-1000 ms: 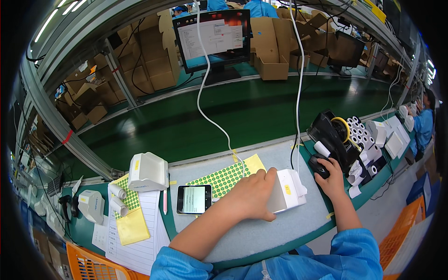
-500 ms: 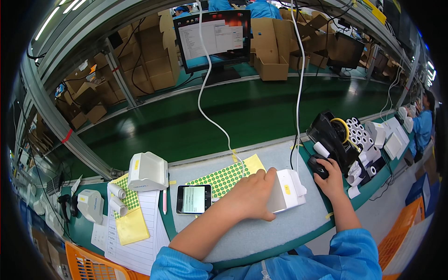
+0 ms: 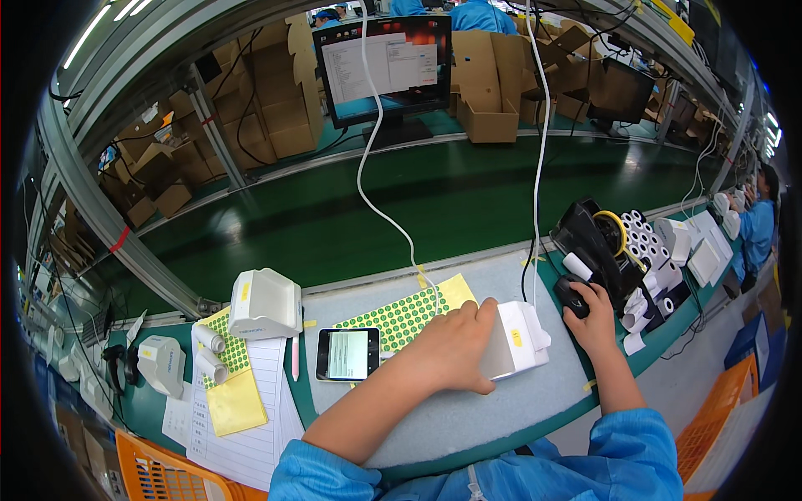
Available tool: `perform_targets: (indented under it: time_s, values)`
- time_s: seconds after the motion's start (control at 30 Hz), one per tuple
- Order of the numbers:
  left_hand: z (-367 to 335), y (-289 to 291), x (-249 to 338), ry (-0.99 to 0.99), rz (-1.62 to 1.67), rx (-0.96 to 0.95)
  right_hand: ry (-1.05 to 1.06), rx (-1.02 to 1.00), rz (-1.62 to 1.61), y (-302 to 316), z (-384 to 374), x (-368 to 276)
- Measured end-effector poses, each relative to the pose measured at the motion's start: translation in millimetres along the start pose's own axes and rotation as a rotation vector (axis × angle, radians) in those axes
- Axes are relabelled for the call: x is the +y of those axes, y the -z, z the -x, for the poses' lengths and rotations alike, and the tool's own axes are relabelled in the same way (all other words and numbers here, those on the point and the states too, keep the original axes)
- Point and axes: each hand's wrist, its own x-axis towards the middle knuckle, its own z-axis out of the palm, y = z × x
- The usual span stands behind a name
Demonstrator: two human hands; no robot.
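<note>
My left hand (image 3: 455, 344) reaches across the grey mat and is closed around the left side of a white plastic device (image 3: 520, 338) with a small yellow label. My fingers partly hide this device. My right hand (image 3: 595, 317) rests over a black computer mouse (image 3: 571, 296) at the mat's right edge, fingers curled on it. Left of my left hand lies a phone-like handheld (image 3: 347, 355) with a lit screen. Behind it is a yellow sheet of round green stickers (image 3: 393, 321). A white cable (image 3: 386, 219) hangs down to the sheet, its end hidden near my left hand.
A monitor (image 3: 384, 71) stands beyond the green conveyor belt (image 3: 292, 209). On the left are another white device (image 3: 266, 307), papers (image 3: 280, 426) and a pink pen (image 3: 295, 359). A black machine (image 3: 589, 242) and paper rolls (image 3: 643, 242) crowd the right. A co-worker (image 3: 756, 221) sits far right.
</note>
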Motion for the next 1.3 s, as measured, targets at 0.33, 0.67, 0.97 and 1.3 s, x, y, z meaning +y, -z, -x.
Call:
perform_targets:
  time_s: [0.33,0.67,0.97,1.3]
  values:
    - [0.0,0.5,0.7,0.006,0.000,-0.016,-0.042,-0.001,0.034,2.1,1.9,-4.1]
    - [-0.5,0.9,0.8,0.005,-0.005,-0.023,-0.001,0.020,0.015,0.3,1.7,0.6]
    - [-0.1,2.0,1.4,0.012,-0.005,-0.025,-0.007,0.021,-0.001,-0.7,1.0,0.9]
    - [-0.9,0.7,-0.6,0.010,0.013,-0.029,-0.015,0.001,0.017,1.9,1.9,-0.1]
